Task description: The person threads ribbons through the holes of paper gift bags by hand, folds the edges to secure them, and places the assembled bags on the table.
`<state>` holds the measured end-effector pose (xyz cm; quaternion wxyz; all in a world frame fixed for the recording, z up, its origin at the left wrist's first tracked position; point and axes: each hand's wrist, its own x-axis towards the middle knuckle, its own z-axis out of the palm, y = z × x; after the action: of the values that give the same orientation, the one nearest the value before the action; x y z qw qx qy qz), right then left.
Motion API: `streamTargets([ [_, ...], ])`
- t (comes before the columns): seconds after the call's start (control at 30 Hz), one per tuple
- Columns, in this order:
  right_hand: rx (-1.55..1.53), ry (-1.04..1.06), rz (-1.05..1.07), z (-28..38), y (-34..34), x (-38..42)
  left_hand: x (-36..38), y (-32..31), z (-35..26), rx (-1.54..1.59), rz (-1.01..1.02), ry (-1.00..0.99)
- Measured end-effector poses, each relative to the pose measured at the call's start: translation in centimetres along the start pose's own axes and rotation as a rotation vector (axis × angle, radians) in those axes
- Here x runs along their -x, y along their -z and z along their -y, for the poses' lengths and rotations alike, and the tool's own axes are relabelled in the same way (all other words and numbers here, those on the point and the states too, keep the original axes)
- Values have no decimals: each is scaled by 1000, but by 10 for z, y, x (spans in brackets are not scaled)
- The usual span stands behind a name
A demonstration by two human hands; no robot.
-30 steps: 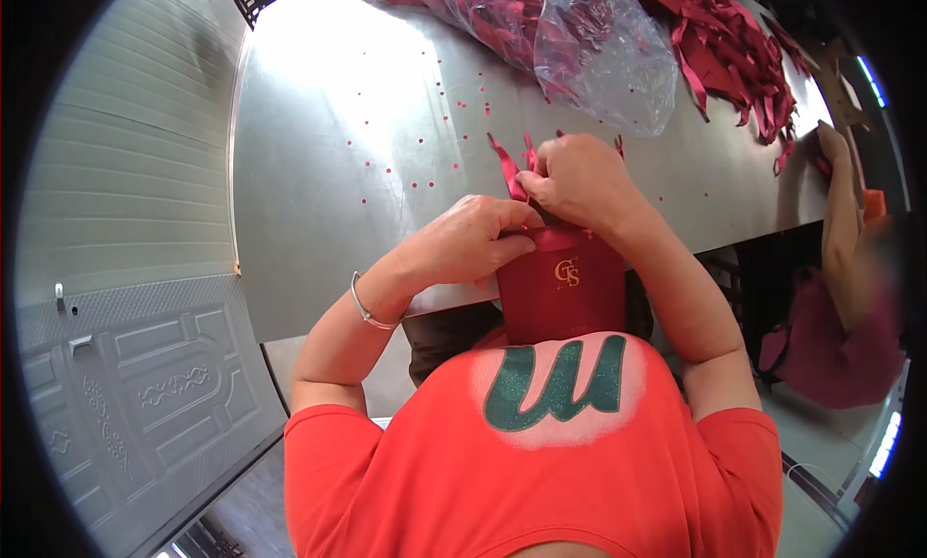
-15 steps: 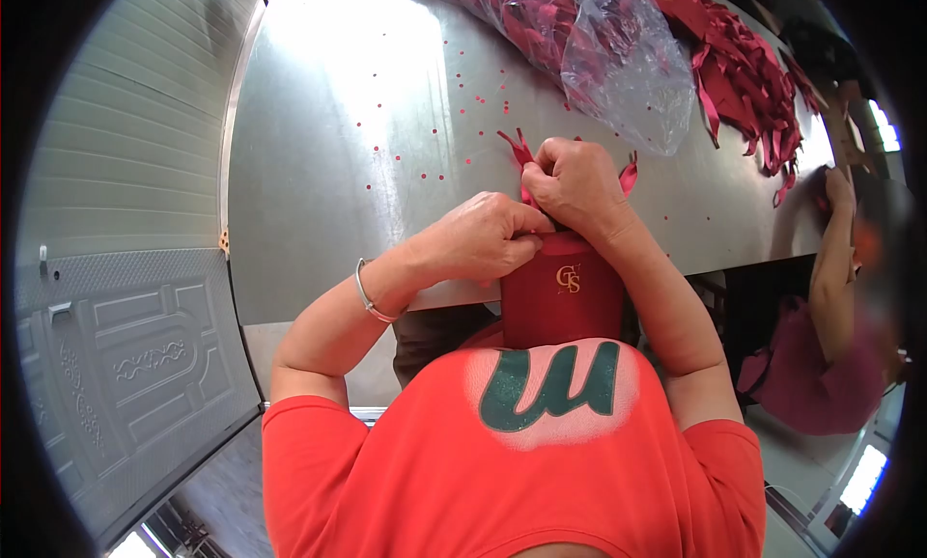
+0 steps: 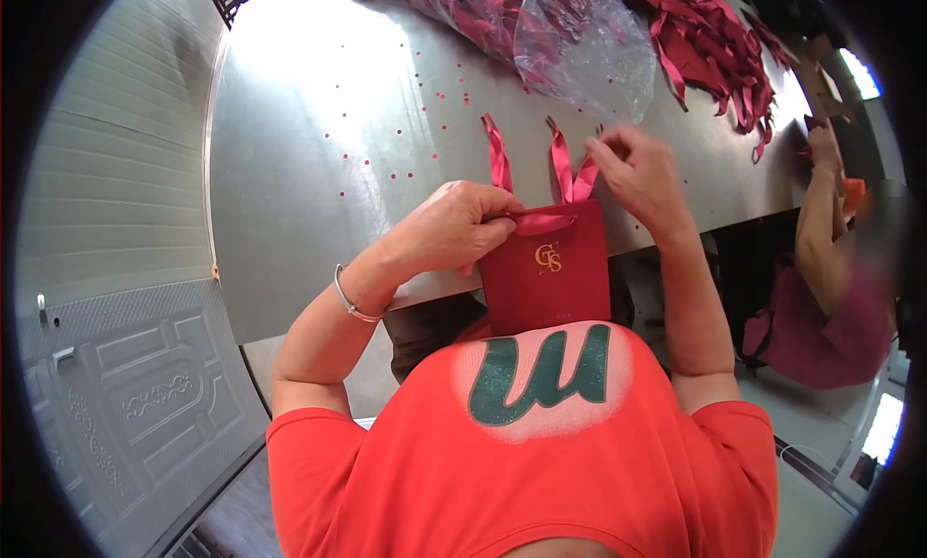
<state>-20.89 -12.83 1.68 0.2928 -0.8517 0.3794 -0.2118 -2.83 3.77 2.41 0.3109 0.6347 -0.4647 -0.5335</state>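
Note:
A small dark red paper gift bag [image 3: 543,292] with gold lettering stands upright against the front of my shirt, at the table's edge. Pinkish-red ribbon [image 3: 546,224] runs across its front near the top rim. Ribbon ends stick up above the bag, one [image 3: 498,157] on the left and two near the right. My left hand [image 3: 462,225] pinches the bag's upper left corner, fingertips over the ribbon there. At the upper right, my right hand [image 3: 639,177] is curled, thumb and forefinger closed at the rightmost ribbon end [image 3: 585,180].
Across the metal table [image 3: 280,220] lie many small red dots. A clear plastic bag [image 3: 579,51] of red ribboned pieces lies at the back, beside a heap of red ribbons [image 3: 719,70]. Another person [image 3: 821,317] sits at the right, one arm on the table.
My right hand has moved right and away from the left hand, uncovering the bag's top and its ribbon ends. My left hand stays at the bag's left corner. The view has shifted slightly.

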Motion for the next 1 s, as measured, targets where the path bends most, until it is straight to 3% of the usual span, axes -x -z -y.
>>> streamTargets([
  [0.03,2,4,-5,-9,6,8,0,1,0,-3,-2,-6],
  [0.1,-167,-296,266,-16,13,22,-2,0,5,-63,-30,-14],
  [0.2,-252,-418,367,4,18,32,-3,-1,9,48,-36,-31],
  [0.33,-386,-306,341,-10,10,34,-6,0,11,51,-120,10],
  [0.4,-511,-395,389,-11,11,33,-10,-2,21,-130,-273,-218],
  [0.53,-511,-337,341,-8,7,35,-9,0,18,-178,-258,-218],
  [0.6,-465,-326,355,-10,6,36,-10,4,18,58,-184,-136],
  [0.7,-441,-274,229,-17,-1,41,-11,11,20,37,-346,-120],
  [0.83,-562,-315,189,-10,1,47,-7,23,15,-36,-308,-15],
  [0.93,-649,-379,220,-7,12,50,-7,23,14,16,-219,14],
  [1.0,-763,-563,443,-7,21,47,-12,25,16,98,-159,70],
])
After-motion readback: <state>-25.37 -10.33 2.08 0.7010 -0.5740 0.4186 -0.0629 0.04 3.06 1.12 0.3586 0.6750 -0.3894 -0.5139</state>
